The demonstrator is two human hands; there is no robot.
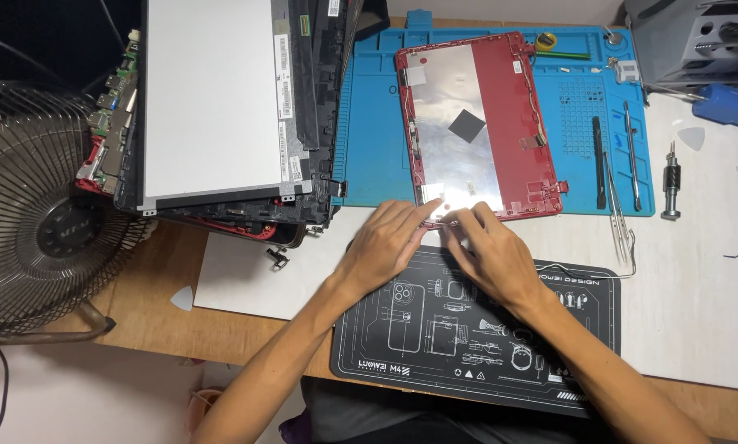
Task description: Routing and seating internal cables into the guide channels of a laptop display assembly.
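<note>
Your view is bright and evenly lit from above, sharp throughout; glare whitens the silver lid lining, shadows stay soft.

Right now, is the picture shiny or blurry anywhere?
Head view: sharp overall; soft glare on the silver foil inside the red lid; left hand and right hand cast faint shadows; top-left corner is dark; the fan bulges at the edge.

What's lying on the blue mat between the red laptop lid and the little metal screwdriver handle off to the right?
In the head view, a black pry tool, a slim metal rod tool and tweezers lie between the red laptop lid and the screwdriver handle.
</note>
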